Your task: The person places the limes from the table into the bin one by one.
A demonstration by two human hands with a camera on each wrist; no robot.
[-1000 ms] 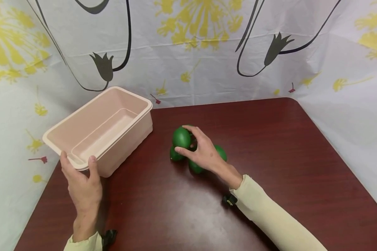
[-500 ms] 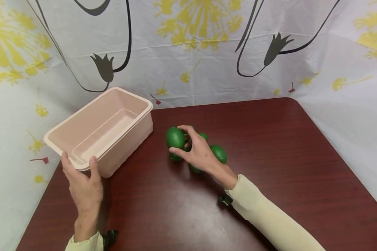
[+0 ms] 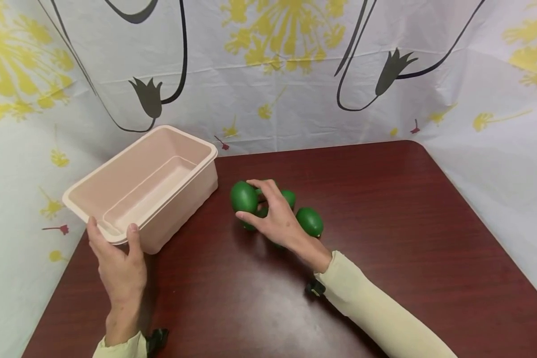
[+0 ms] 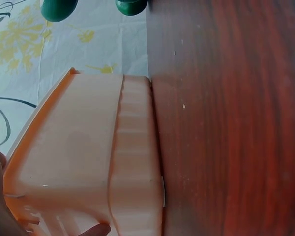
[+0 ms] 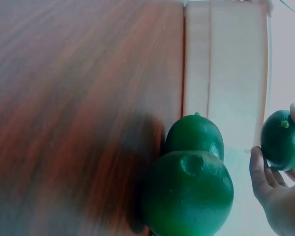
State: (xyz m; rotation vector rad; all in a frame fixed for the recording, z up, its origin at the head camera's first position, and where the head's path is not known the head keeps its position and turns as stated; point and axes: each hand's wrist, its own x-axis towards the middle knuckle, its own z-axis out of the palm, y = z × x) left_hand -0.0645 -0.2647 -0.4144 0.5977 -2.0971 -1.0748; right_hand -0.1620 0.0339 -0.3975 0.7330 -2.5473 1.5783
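Note:
In the head view my left hand (image 3: 120, 268) grips the near corner of a pale pink plastic tub (image 3: 183, 201), thumb and fingers at its rim. The left wrist view shows the tub's outer wall (image 4: 73, 142) and a fingertip low on it. My right hand (image 3: 278, 219) pinches a green lime (image 3: 243, 197) between thumb and fingers, held above the table. In the right wrist view this lime (image 5: 283, 140) is off the table, stem end showing. More limes lie under and around that hand, one of them (image 3: 310, 222) beside the wrist; others are partly hidden by the hand.
The tub stands at the left on a dark red wooden table (image 3: 385, 209), and no limes show inside it. A white cloth (image 3: 295, 119) with yellow and grey flower prints hangs behind the table and along both sides.
My right hand has moved left with the lime, nearer the tub, uncovering more of the limes behind it. The left hand and the tub have stayed nearly in place.

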